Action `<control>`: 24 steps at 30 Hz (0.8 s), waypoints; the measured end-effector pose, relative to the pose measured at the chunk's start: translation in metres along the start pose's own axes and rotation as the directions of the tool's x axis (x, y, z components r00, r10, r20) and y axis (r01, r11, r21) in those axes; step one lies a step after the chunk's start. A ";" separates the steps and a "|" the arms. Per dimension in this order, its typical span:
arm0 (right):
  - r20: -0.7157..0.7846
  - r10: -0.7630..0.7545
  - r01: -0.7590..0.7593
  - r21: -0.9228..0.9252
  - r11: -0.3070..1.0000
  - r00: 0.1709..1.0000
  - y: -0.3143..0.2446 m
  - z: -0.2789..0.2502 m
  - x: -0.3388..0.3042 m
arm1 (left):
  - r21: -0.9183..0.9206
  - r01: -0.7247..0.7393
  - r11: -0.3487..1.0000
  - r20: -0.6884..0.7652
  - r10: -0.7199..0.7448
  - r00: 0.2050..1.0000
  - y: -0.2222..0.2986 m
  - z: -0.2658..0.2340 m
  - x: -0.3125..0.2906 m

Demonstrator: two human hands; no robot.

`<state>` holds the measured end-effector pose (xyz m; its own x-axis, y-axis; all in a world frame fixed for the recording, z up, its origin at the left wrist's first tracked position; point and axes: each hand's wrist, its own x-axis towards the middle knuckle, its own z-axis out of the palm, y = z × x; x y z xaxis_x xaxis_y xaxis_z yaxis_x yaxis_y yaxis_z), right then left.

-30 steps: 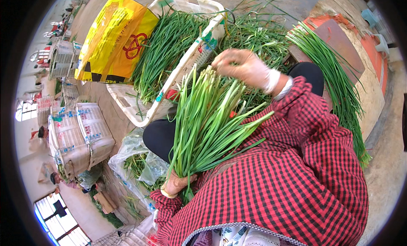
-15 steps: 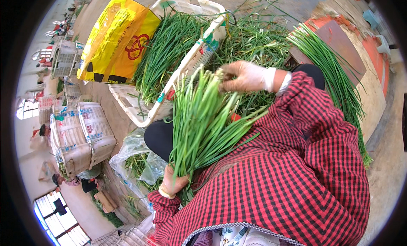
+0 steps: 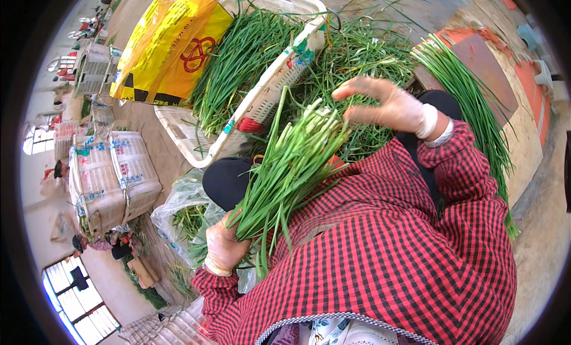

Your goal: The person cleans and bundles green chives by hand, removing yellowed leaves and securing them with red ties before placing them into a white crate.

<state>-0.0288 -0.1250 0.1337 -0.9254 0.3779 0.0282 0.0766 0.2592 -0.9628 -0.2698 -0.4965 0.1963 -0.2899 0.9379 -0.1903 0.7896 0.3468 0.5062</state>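
Observation:
A loose bunch of garlic chives lies slantwise above my lap, its pale cut ends pointing up and to the right. My left hand, in a thin glove, is closed round the leafy end of the bunch. Just right of the pale ends, my gloved right hand hovers with thumb and fingers apart and nothing between them. Its fingers are slightly blurred. Behind it spreads a heap of loose chive leaves and trimmings.
A white plastic crate holds more chives and a yellow bag. At the right, a long chive bundle lies over a brown board. A clear plastic bag sits by my left knee; tied white crates stand further left.
My right hand has drawn back to the right from the pale ends, its fingers spreading. My left hand has shifted slightly down and left, and the bunch tilts more to the right.

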 end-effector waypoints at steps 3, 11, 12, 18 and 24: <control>0.029 -0.057 0.060 -0.145 0.988 0.998 0.012 0.027 0.006 | -0.018 0.003 1.000 0.005 -0.002 1.000 0.004 0.001 0.006; 0.012 0.143 -0.140 0.294 0.946 0.990 0.022 0.013 0.008 | 0.175 0.030 0.984 -0.086 -0.015 0.996 0.005 -0.008 0.001; -0.054 0.191 -0.173 0.234 0.957 0.980 0.026 -0.003 0.006 | 0.196 0.037 0.980 -0.101 -0.018 0.995 0.004 -0.008 0.002; -0.159 -0.364 0.118 -0.766 0.632 0.918 -0.002 0.012 -0.011 | 0.167 0.048 0.985 -0.133 -0.025 0.991 -0.008 -0.001 -0.004; 0.193 -0.527 0.530 -0.581 0.618 0.827 -0.028 0.109 0.000 | 0.166 -0.029 0.986 -0.078 0.042 0.996 -0.005 0.000 0.008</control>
<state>-0.0713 -0.2295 0.1314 -0.8777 0.0042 0.4791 -0.2270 0.8770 -0.4236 -0.2760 -0.4907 0.1924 -0.2976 0.9491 -0.1028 0.8764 0.3143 0.3649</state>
